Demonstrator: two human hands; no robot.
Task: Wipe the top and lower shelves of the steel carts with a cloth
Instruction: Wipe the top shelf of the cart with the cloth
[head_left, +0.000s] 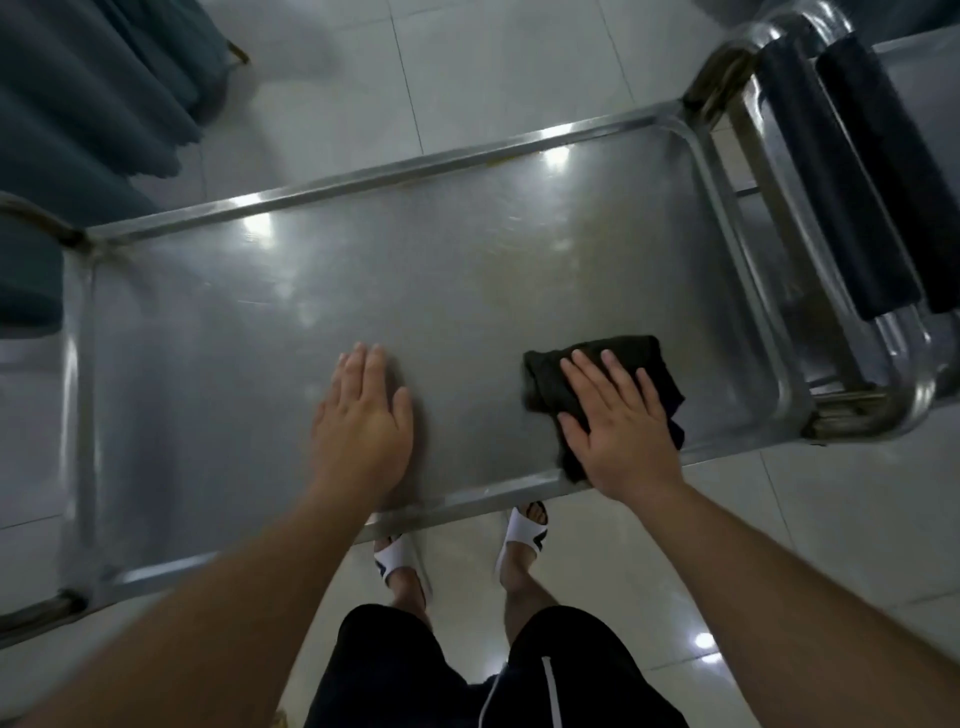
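Observation:
The steel cart's top shelf (441, 291) fills the middle of the head view, a shiny tray with a raised rim. A dark folded cloth (553, 384) lies on its near right part. My right hand (618, 421) presses flat on the cloth with straight, spread fingers, the heel of the palm over the near rim. My left hand (363, 421) rests flat on the bare steel to the left of the cloth, fingers straight and together. The lower shelf is hidden under the top one.
The cart's handle end with two black padded bars (852, 176) stands at the right. Dark teal curtains (88, 98) hang at the far left. Pale glossy floor tiles (519, 67) surround the cart. My feet in white slippers (522, 540) stand at the near rim.

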